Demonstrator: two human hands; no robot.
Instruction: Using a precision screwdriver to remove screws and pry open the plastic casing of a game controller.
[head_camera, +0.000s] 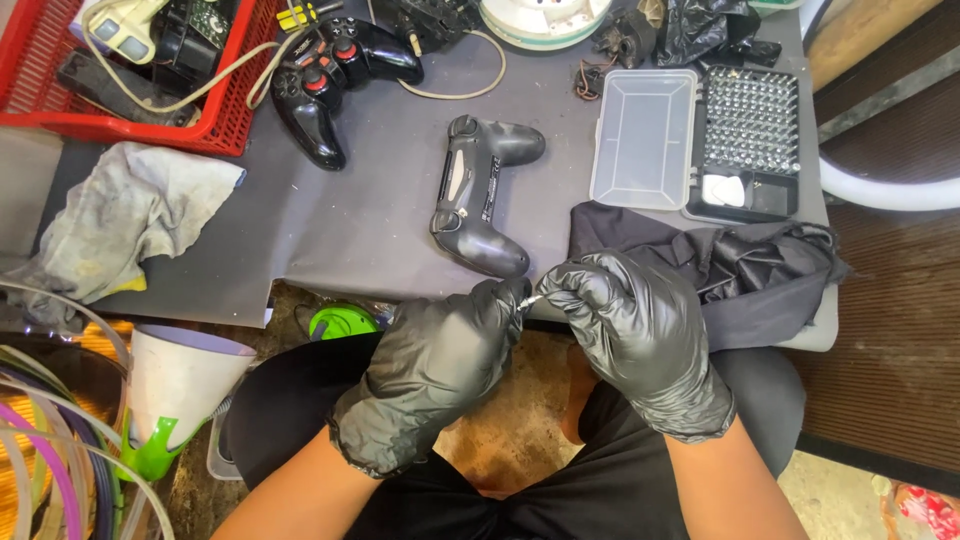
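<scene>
Both hands wear black gloves and meet just below the near edge of the grey mat (360, 230). Left hand (440, 375): fingers curled in, thumb and forefinger pinched on 1 end of a small pale slender piece (531, 299). Right hand (640, 335): fingers also curled, fingertips closed on the other end of the same piece; the 2 hands nearly touch at that point. The piece is too small to tell its kind. Just beyond the hands, on the mat, lies a dark grey game controller (480, 195), face down, grips pointing toward the person, untouched by either hand. Farther back left, a black controller with red buttons (325, 75), its cable looping toward a red basket (235, 95) holding dark parts. Right of the grey controller: 1 clear plastic tray lid (643, 135), beside it a black case of screwdriver bits (752, 130). A crumpled black cloth (740, 265) lies under the case's near edge, just beside the right hand. A dirty grey rag (130, 215) sits at the mat's left edge. Lower left: a white funnel-shaped cup (185, 375) and coiled tubing (45, 440).
</scene>
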